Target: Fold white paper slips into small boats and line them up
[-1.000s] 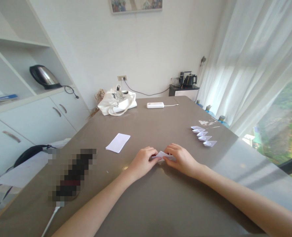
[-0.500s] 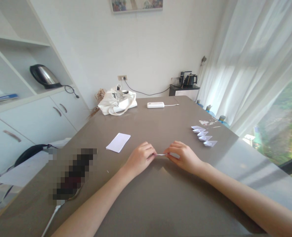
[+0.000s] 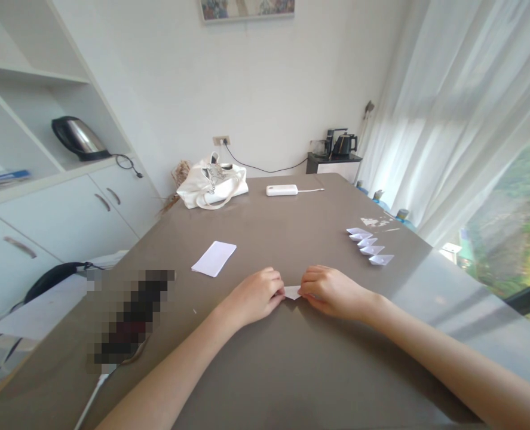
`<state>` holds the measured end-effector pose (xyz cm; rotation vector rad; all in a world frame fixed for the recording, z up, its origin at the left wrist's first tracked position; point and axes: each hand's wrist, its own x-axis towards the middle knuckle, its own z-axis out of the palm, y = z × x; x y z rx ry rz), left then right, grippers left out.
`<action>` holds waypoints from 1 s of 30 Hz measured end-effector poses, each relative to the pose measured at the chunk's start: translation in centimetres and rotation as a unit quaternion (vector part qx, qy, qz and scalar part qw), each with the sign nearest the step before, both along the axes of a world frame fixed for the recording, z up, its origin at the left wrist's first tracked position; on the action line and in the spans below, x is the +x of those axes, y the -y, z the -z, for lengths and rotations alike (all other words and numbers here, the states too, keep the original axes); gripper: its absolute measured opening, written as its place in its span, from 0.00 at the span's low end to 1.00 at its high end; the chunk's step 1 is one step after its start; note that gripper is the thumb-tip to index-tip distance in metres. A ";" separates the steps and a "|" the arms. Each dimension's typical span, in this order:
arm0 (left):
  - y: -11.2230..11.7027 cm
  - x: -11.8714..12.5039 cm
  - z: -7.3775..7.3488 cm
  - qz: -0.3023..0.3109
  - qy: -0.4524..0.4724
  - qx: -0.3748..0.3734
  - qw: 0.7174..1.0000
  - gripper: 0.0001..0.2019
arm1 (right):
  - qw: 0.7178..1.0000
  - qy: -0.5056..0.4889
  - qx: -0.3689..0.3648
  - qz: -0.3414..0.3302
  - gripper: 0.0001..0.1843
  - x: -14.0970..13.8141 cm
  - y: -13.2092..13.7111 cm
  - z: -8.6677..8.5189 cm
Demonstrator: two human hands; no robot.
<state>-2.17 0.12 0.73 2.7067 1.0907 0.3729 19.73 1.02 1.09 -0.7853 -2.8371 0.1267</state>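
Observation:
A small folded piece of white paper [image 3: 293,292] is stretched between my two hands, its lower edge coming to a point. My left hand [image 3: 261,294] pinches its left end and my right hand [image 3: 326,291] pinches its right end. Fingers cover both ends, so only the middle shows. To the left lies a stack of white paper sheets [image 3: 214,258]. Several folded paper boats [image 3: 381,260] stand in a slanting row on the right of the table.
The brown table [image 3: 265,227] carries a white bag [image 3: 213,182] and a white power bank [image 3: 281,190] with a cable at the back. Paper scraps [image 3: 376,221] lie beyond the boats. A pixelated dark object [image 3: 132,319] with a white cable lies at left.
Both hands have come slightly lower and nearer to me with the paper. The paper has tilted, so its pointed face now shows instead of a thin edge.

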 end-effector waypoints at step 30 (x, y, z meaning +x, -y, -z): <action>-0.5 0.8 1.1 -0.197 0.159 -0.135 0.958 0.03 | 0.976 -0.130 -0.125 0.120 0.06 -0.3 -0.7 1.6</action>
